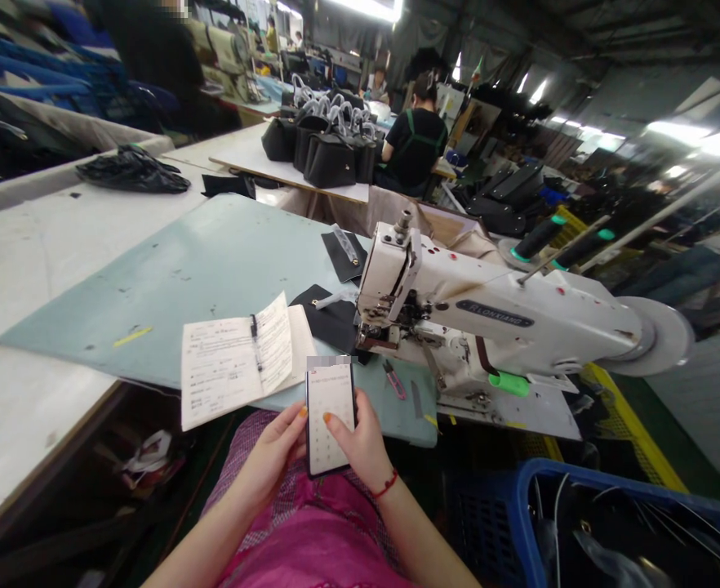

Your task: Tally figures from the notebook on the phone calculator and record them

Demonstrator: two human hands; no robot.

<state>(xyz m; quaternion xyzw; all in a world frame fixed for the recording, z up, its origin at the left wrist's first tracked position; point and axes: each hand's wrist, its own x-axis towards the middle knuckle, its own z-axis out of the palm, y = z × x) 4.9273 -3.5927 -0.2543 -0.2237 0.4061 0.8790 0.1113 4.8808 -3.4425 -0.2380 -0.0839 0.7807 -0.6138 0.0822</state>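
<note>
"Pale green board on a long white table, yes? What's on it?"

"An open booklet of printed forms with a black pen down its fold, and two black leather pieces, one close to the needle and another farther along."

"And the hands?"

"Both are closed around a phone, its screen showing a keypad. The left hand and the right hand grip its long edges, with orange-painted fingertips at the rim. It's held just in front of the board's near edge, above a pink top."

"What's crowding that spot?"

"A white industrial sewing machine fills the right end of the board, with a pink utility knife lying just beside its base. A blue crate sits low on the right, below the table."

"Farther off?"

"Past the board, a second white table carries a row of black handbags, and a co-worker in a black top sits beside them. A black plastic bag lies at the far left, under a factory roof with bright strip lights."
</note>
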